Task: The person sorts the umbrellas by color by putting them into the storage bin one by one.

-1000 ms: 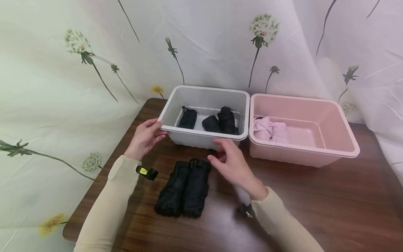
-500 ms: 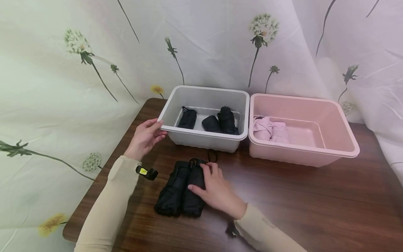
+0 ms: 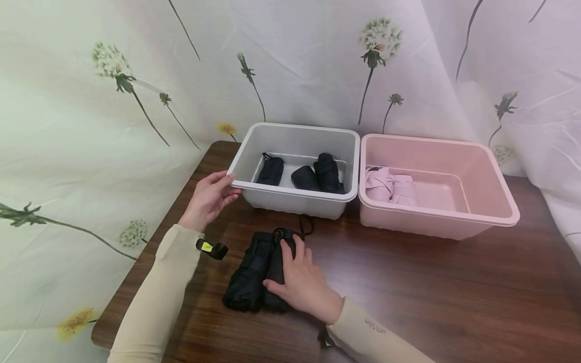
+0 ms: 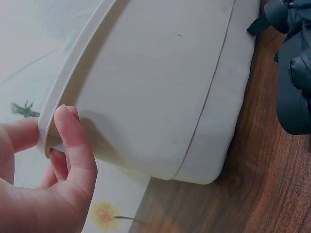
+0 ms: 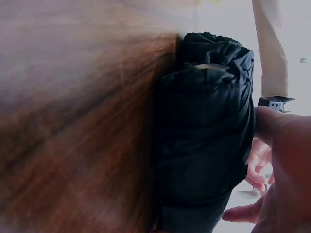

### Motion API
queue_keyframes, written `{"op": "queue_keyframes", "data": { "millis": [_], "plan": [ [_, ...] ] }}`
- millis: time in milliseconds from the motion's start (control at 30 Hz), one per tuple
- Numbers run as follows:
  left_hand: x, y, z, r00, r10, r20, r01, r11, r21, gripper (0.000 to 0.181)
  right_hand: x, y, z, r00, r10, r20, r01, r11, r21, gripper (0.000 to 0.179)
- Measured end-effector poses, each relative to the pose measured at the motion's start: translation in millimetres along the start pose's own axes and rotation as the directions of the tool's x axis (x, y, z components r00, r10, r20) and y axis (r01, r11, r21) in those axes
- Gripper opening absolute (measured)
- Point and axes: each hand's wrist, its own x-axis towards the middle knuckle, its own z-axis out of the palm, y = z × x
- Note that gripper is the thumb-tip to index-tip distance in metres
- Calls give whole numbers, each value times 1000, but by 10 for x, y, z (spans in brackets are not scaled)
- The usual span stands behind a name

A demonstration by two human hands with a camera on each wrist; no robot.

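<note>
Two folded black umbrellas lie side by side on the wooden table: a left umbrella (image 3: 248, 275) and a right umbrella (image 3: 274, 300) with a cord loop. My right hand (image 3: 306, 285) rests over the right umbrella, fingers spread, thumb along its top; the wrist view shows the bundled fabric (image 5: 204, 141) close to my palm. With thumb and fingers, my left hand (image 3: 209, 199) pinches the front left rim of the grey bin (image 3: 295, 202). From the left wrist, that bin's outer wall (image 4: 155, 82) fills most of the view.
Inside the grey bin are several black bundles, one at left (image 3: 271, 171) and others at right (image 3: 328, 174). A pink bin (image 3: 436, 224) stands against it on the right, holding pink bundles (image 3: 391, 187). Behind hangs a flowered cloth (image 3: 308, 65).
My right hand has come down and left from in front of the grey bin onto the right umbrella. The left hand stays at the rim.
</note>
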Motion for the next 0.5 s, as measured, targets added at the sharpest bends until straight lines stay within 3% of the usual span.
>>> {"op": "queue_keyframes", "data": {
  "millis": [267, 500],
  "plan": [
    [-4, 8, 8, 1000, 10, 24, -10, 1000, -14, 54, -13, 19, -31, 999, 35, 40, -37, 998, 43, 94],
    [2, -4, -6, 1000, 13, 26, -12, 1000, -27, 52, -18, 120, -126, 994, 69, 87, -71, 997, 20, 91]
  ]
}}
